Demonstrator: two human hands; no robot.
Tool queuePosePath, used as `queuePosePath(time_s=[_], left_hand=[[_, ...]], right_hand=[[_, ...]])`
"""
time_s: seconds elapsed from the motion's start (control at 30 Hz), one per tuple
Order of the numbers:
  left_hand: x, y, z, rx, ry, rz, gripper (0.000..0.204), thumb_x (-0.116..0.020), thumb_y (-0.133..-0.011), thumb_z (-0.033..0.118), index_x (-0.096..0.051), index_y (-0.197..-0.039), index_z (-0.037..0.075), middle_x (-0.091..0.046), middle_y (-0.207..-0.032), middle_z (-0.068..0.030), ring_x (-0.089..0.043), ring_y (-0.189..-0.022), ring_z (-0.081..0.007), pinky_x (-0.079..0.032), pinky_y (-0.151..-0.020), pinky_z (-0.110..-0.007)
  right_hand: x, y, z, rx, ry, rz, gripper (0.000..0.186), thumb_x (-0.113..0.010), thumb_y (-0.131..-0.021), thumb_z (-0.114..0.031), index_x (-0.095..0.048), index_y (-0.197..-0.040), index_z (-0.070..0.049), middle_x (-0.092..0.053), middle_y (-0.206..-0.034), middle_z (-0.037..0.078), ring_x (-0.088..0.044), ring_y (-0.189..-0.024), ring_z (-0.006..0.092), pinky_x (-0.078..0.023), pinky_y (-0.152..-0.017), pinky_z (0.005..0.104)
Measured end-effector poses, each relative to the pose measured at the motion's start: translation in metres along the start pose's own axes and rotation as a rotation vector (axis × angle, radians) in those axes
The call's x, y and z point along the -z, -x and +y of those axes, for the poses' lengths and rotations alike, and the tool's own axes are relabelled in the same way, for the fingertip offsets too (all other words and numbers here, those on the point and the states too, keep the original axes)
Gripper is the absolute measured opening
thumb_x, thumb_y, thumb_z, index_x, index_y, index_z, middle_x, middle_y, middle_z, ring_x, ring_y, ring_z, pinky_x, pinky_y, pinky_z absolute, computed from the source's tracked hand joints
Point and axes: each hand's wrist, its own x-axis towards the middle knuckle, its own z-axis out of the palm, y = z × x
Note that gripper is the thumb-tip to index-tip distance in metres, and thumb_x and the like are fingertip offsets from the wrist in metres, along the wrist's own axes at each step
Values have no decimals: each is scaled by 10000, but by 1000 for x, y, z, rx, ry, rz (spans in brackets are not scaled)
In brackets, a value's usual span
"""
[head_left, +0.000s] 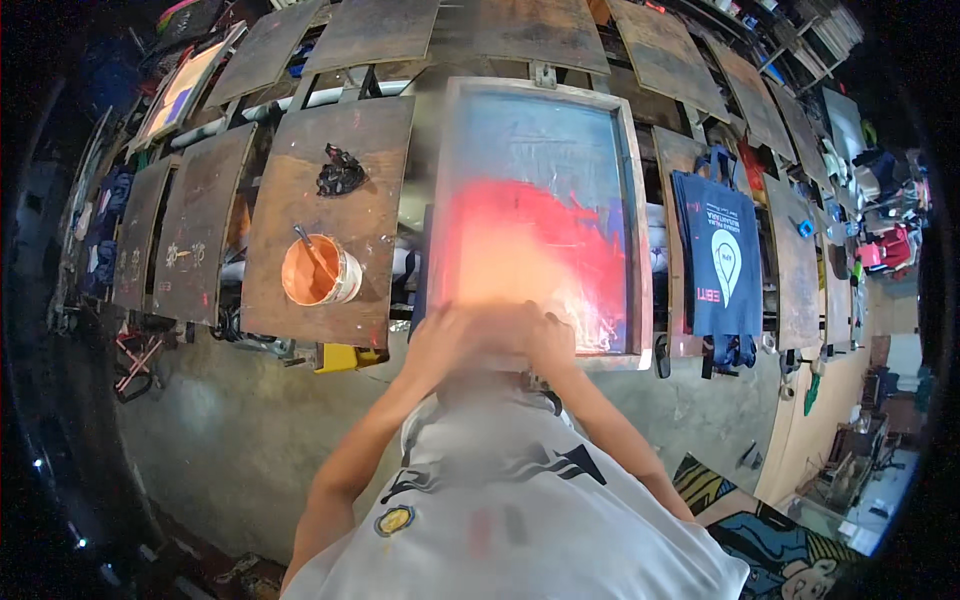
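A wooden-framed screen (pixel 531 138) lies in front of me, smeared with red and pale orange ink (pixel 590 270). My left hand (pixel 432 338) and my right hand (pixel 549 342) are closed at its near end, on either side of a blurred brown bar (pixel 492 325) that both seem to grip. The bar's details are smeared. To the left, on a wooden board (pixel 280 150), stand a bucket (pixel 342 283) of orange ink with a stick in it and, farther back, a crumpled black plastic bag (pixel 338 172).
More stained boards (pixel 195 235) run along both sides and behind the screen. Printed navy tote bags (pixel 715 200) lie on a board to the right. A yellow container (pixel 338 360) sits below the left board. A concrete floor (pixel 240 430) surrounds me; heaped cloth (pixel 885 250) is at the far right.
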Motion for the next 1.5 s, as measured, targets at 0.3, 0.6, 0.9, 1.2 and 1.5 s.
queuePosePath(time_s=[0.3, 0.6, 0.9, 1.2, 1.5], left_hand=[[4, 5, 15, 62, -35, -16, 469, -709, -803, 286, -599, -1210, 82, -595, -1187, -88, -561, -1079, -318, -485, -881, -426], [-1, 25, 20, 64, 33, -29, 459, -701, -801, 256, -601, -1214, 86, -595, -1164, -91, -561, -1028, -331, -470, -880, -429], [0, 16, 22, 79, -36, 5, 412, -713, -784, 191, -602, -1169, 94, -609, -1098, -101, -575, -1002, -331, -477, -847, -418], [17, -1, 40, -39, -172, 135, 410, -724, -787, 184, -605, -1168, 91, -607, -1114, -103, -567, -1020, -349, -472, -866, -441], [-5, 16, 39, 73, -111, 34, 448, -731, -778, 218, -603, -1187, 87, -607, -1148, -107, -567, -1014, -344, -475, -867, -435]], right_hand=[[-18, 6, 6, 43, 65, 75, 214, -626, -765, -146, -607, -973, -101, -602, -1014, 40, -672, -688, 223, -566, -558, 351], [5, 17, -4, -15, -14, -171, 202, -621, -773, -115, -607, -974, -101, -614, -1012, 43, -675, -725, 231, -571, -590, 365], [-25, 4, 24, 175, 0, -101, 173, -621, -748, -102, -617, -920, -116, -626, -948, 47, -676, -679, 224, -549, -509, 377], [-33, -10, 16, 80, 22, 101, 117, -631, -751, -136, -618, -860, -98, -604, -901, 28, -675, -673, 204, -564, -533, 353], [-18, 3, 13, 9, -1, -69, 272, -647, -722, -98, -633, -992, -72, -629, -962, 44, -687, -759, 232, -570, -581, 385]])
